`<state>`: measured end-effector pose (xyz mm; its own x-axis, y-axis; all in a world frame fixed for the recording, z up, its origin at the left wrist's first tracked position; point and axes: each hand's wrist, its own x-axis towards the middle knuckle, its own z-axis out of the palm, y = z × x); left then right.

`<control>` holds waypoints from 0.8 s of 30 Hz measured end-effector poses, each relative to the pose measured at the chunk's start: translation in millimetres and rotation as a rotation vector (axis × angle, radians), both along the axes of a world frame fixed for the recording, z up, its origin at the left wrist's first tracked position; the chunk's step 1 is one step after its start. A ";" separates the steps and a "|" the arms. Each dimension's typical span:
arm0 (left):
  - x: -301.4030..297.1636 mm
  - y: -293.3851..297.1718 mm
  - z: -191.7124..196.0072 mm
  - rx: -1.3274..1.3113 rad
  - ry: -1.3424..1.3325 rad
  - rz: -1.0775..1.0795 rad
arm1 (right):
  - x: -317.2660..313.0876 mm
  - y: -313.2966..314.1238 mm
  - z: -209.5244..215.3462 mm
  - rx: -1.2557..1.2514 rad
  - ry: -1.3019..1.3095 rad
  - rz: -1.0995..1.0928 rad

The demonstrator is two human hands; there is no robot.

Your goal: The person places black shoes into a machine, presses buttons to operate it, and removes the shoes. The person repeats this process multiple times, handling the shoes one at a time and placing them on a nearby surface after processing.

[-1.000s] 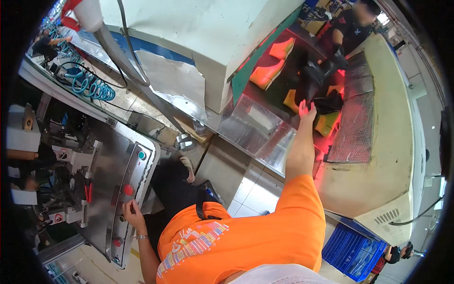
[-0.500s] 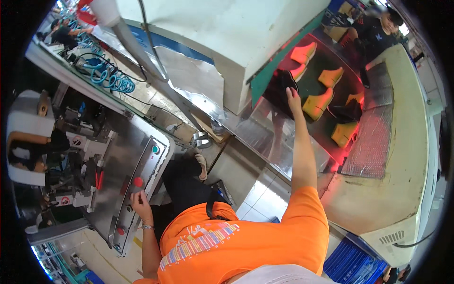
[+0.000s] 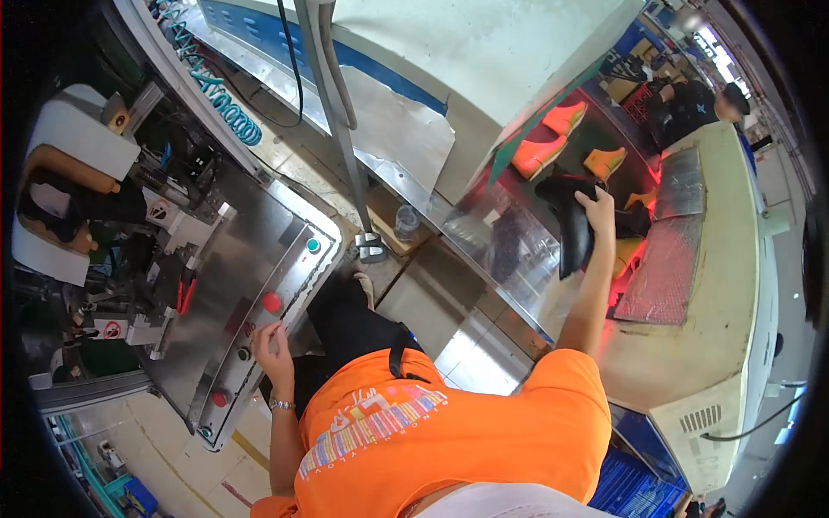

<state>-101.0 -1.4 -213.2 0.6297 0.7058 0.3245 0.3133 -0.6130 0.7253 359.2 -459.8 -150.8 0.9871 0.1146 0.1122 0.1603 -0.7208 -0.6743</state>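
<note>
Gripping the black shoe (image 3: 572,231), the right hand (image 3: 598,211) had it mostly to its left; the left hand (image 3: 277,357) was loosely open.

right arm (image 3: 591,298) stretched forward, right hand (image 3: 598,212) gripping, left forearm (image 3: 286,449) out to the side, left hand (image 3: 276,356) loosely curled

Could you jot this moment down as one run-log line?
right hand: holding black shoe | left hand: near upper red push button, contact unclear | nearby: yellow shoe lasts in red light
</note>
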 end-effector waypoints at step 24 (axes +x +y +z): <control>-198.6 141.5 231.6 -0.393 -1.012 0.150 | -429.1 576.6 174.8 0.891 0.916 1.698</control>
